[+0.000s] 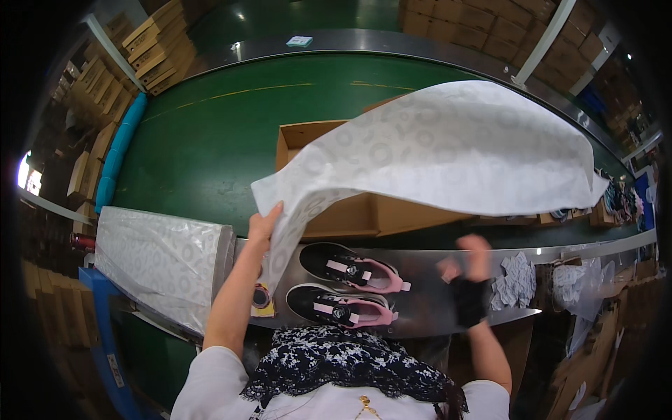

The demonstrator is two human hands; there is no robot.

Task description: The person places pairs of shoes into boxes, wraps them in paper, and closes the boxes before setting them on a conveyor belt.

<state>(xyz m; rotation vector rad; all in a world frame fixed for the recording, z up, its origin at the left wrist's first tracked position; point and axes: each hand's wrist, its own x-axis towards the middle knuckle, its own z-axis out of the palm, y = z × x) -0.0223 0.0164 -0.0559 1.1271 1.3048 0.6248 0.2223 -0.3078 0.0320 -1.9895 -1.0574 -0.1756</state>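
Observation:
Between the fingers of my left hand [264, 222] is the left end of a large sheet of patterned white tissue paper [434, 143]. The sheet billows out to the right, over an open brown cardboard shoebox [343, 217], and hides much of it. My right hand [470, 262], with a black band round the wrist, is raised over the metal ledge, apart from the paper; its fingers are blurred but spread. Two black and pink sneakers, the far one [329, 262] and the near one [336, 306], lie side by side on the ledge between my arms, toes to the left.
A plastic-covered stack of patterned paper [161, 262] lies left of my left arm. Small white papers [514, 281] are heaped at the ledge's right. Beyond the ledge runs a green conveyor belt [210, 154]. Cartons [483, 24] are piled at the back; a blue roll [120, 150] borders the belt's left.

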